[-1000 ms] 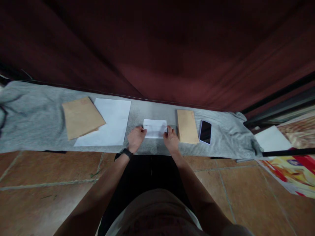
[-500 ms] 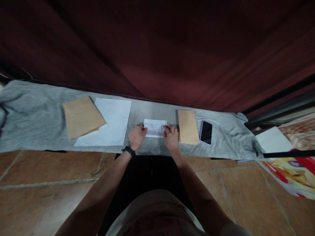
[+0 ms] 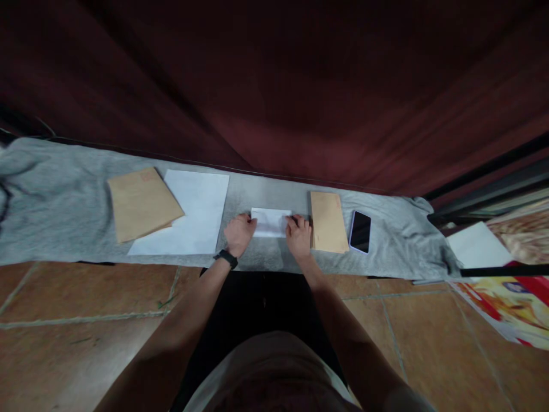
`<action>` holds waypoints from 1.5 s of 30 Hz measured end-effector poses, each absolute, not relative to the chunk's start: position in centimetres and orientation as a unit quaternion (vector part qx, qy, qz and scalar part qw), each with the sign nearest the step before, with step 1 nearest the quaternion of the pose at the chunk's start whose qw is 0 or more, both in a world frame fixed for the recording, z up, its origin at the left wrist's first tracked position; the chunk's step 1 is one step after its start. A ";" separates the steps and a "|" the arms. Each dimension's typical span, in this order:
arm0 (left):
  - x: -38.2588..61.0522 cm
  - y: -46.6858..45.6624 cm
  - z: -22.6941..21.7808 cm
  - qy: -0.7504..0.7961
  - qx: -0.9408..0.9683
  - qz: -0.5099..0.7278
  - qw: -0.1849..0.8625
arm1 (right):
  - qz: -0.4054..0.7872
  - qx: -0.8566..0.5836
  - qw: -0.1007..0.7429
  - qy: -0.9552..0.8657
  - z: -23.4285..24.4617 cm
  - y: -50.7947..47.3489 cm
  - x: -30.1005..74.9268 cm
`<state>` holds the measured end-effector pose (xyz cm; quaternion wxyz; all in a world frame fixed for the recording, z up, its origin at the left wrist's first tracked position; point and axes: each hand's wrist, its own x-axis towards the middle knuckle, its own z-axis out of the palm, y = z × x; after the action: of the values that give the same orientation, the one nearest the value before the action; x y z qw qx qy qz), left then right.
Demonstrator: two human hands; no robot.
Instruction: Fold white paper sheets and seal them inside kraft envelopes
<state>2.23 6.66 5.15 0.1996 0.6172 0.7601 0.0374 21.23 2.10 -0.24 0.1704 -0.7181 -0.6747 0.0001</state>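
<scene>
A small folded white paper [image 3: 270, 221] lies on the grey cloth [image 3: 60, 200] in front of me. My left hand [image 3: 238, 233], with a black band on its wrist, grips the paper's left end with curled fingers. My right hand [image 3: 299, 236] presses its fingers down on the paper's right end. A narrow brown envelope [image 3: 328, 229] lies just right of my right hand. A black phone [image 3: 360, 231] sits beyond the envelope.
A larger brown envelope [image 3: 141, 201] overlaps a white sheet [image 3: 193, 214] to the left on the cloth. A dark red curtain [image 3: 274, 86] hangs behind. Tiled floor [image 3: 86, 309] lies below; white and colourful printed sheets [image 3: 506, 286] lie at the right.
The paper has become shorter from front to back as its near edge was folded over. Both hands slid slightly forward onto it.
</scene>
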 end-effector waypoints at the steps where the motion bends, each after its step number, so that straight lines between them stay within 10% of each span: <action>1: 2.2 6.8 5.1 0.760 0.617 0.038 0.199 | 0.000 -0.719 0.170 -0.675 -0.2 2.2 21.2; 45: 2.2 8.0 3.7 0.767 0.613 0.059 0.181 | -0.004 -0.729 0.134 -0.671 0.6 2.8 20.0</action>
<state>2.24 7.98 3.69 0.1810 0.6132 0.7667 0.0588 20.01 2.83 0.63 0.1340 -0.7288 -0.6715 -0.0037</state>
